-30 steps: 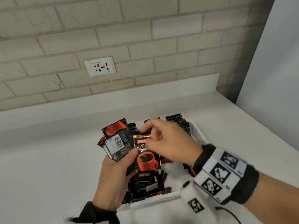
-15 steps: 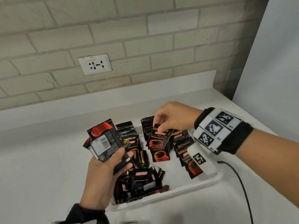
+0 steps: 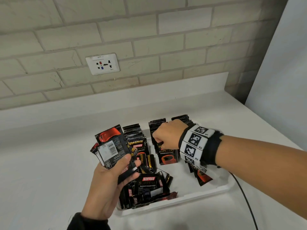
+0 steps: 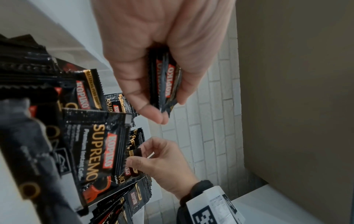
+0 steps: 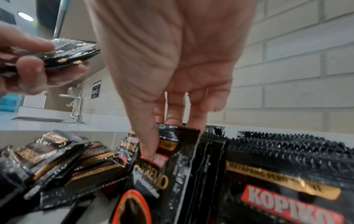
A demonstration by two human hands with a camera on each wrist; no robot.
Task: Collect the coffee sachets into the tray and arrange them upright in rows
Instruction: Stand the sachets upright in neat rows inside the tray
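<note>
Nearest, the left hand (image 3: 113,178) clamps a fanned stack of sachets (image 3: 111,146), too overlapped to count. Beyond, in the tray (image 3: 207,190), loose sachets lie flat beside three upright rows. The right hand (image 3: 167,135), fingers pinching one sachet (image 3: 168,156) top-edge up, stands it against the middle row.
</note>
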